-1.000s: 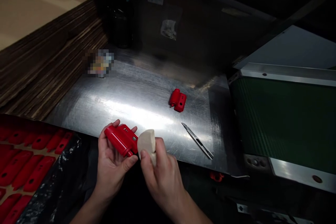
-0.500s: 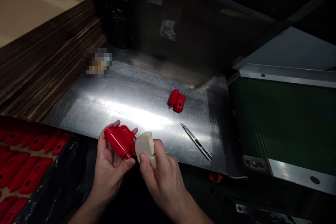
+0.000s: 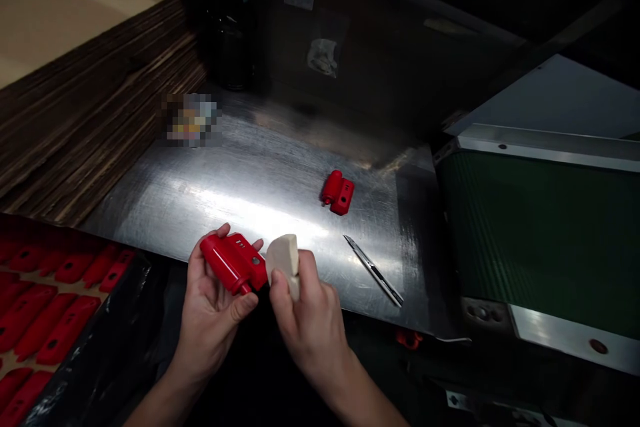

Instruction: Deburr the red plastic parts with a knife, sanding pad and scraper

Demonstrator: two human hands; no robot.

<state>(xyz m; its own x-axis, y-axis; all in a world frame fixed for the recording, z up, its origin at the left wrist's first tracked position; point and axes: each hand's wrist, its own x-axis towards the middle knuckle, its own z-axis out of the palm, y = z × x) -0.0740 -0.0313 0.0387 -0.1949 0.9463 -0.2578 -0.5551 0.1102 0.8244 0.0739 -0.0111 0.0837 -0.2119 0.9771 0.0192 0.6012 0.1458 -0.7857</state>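
While left hand (image 3: 209,315) sits kinda half-curled round red part (image 3: 226,265), right hand (image 3: 316,320) pinches beige pad (image 3: 283,259) just beside part.

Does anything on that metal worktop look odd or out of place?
Nothing looks spilled. The knife lies loose on the metal worktop, its blade apparently out, near the right hand. Oddest is the pixelated patch beside the cardboard stack, hiding whatever is there.

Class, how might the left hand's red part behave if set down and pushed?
The red part may slide, since its surface is glossy. It looks rigid, with crisp edges; the flat flange beside its barrel should discourage rolling.
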